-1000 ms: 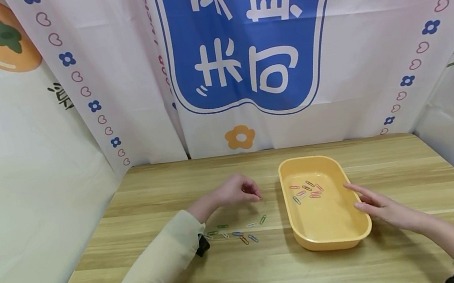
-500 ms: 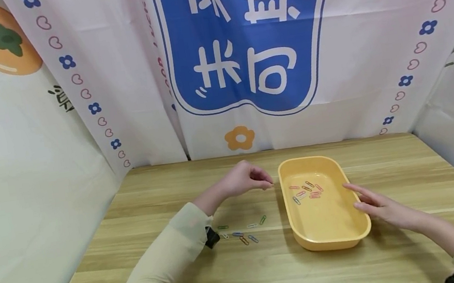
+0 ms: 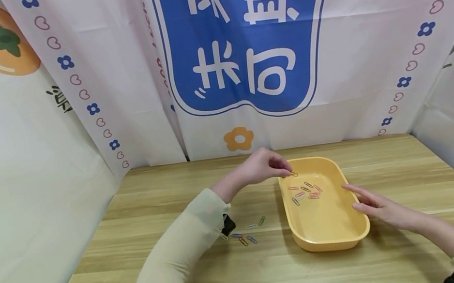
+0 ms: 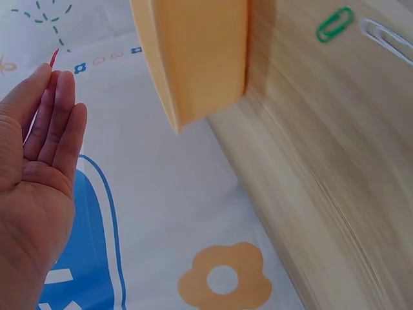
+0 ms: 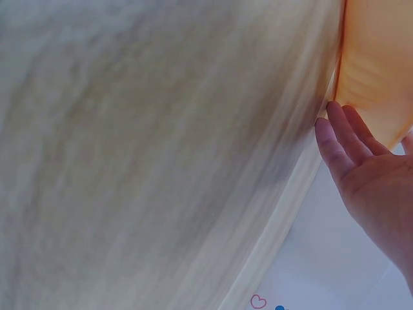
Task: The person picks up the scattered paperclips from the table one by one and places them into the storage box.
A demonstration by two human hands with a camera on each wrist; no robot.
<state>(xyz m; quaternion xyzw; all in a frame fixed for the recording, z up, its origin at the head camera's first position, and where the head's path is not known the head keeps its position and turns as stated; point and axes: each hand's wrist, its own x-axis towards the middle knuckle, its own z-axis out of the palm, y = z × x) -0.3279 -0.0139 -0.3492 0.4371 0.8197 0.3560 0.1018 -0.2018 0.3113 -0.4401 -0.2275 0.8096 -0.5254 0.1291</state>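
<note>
Between thumb and fingertips, my left hand [image 3: 263, 166] pinches a small paper clip [image 3: 294, 174] above the far-left corner of a yellow plastic tray [image 3: 334, 241]. The clip's red tip [image 4: 54, 57] shows in the left wrist view. Several paper clips, mostly pink, lie inside the tray towards its far end, among them a dark one [image 3: 295, 201]. My right hand [image 3: 382, 206] rests against the tray's right side, its fingers fairly straight; the right wrist view shows fingertips at the outer wall [image 5: 377, 58].
Left of the tray, several loose paper clips lie on the wooden table, including a green one [image 3: 262, 221], a white one [image 3: 251, 226], a blue one [image 3: 252, 239] and a brown one [image 3: 243, 242]. A printed cloth [image 3: 317, 123] hangs behind the table's far edge.
My left hand has moved right and away from me with the pinched paper clip, from over the table to over the tray's corner. My right hand stays at the tray.
</note>
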